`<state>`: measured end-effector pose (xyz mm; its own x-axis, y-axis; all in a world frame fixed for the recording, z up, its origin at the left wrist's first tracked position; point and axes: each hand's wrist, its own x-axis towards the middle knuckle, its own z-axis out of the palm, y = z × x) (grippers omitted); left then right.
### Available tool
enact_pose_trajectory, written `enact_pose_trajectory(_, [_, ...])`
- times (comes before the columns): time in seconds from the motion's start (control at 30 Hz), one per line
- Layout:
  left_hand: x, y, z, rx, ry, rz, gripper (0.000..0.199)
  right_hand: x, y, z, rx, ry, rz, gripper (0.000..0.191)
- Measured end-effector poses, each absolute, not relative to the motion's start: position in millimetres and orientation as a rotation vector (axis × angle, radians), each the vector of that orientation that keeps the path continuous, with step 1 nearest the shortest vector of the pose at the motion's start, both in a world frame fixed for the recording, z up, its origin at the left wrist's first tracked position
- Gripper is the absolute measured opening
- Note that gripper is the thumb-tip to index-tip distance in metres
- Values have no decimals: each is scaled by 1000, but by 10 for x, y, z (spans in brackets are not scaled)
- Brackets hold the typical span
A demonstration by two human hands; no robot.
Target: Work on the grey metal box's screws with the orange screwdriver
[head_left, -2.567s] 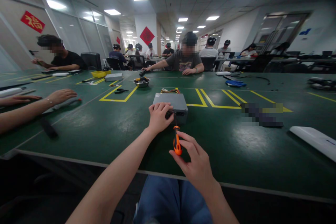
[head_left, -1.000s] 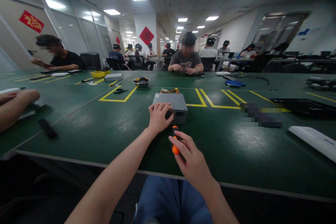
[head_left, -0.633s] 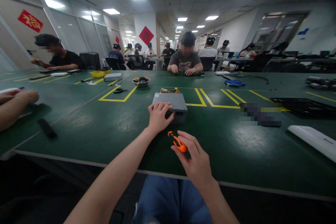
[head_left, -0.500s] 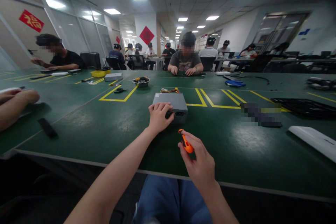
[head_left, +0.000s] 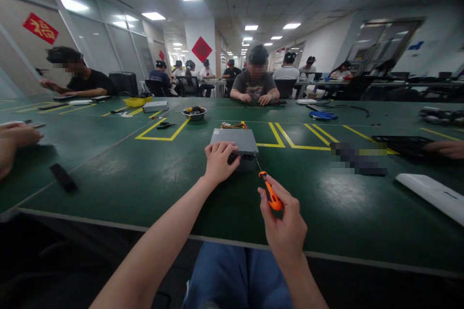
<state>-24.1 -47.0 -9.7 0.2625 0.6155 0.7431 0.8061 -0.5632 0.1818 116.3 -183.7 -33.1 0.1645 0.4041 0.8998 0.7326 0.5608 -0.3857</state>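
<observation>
A grey computer power supply point(head_left: 241, 140) sits on the green table in front of me, with a bundle of coloured cables point(head_left: 234, 126) behind it. My left hand point(head_left: 222, 161) grips its front left part, fingers over the top and thumb against the front face with the socket. In my right hand point(head_left: 284, 215) is an orange and black screwdriver point(head_left: 272, 196), pinched by the handle between thumb and fingers. Its thin shaft points up and away, the tip at the right front corner of the power supply. Whether the tip sits in a screw is too small to tell.
A metal bowl point(head_left: 195, 113) with tools stands beyond, near black pliers-like tools point(head_left: 166, 125). On the right lie a white panel point(head_left: 431, 195) and a black panel point(head_left: 397, 146) touched by another person's hand point(head_left: 445, 148). A dark block point(head_left: 63, 176) lies left. Another person sits opposite.
My right hand has moved right, and the screwdriver's shaft now reaches the power supply's right front corner. My left hand stays put. Another person's hand has appeared at the black panel.
</observation>
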Motion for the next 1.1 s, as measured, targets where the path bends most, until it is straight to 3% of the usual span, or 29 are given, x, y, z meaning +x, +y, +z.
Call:
enact_pose_trajectory(0.67, [-236, -499, -66, -2306, -1339, -1167, 20, 1173, -1839, -304, -1061, -1461, -255, 31])
enact_pose_trajectory(0.9, [-240, -471, -89, -2311, -1337, -1179, 20, 1230, -1833, -281, -1155, -1479, -412, 16])
enact_pose_trajectory(1.1, [-234, -476, -88, -2297, -1332, -1196, 18, 1259, -1872, -271, -1154, -1589, -387, 25])
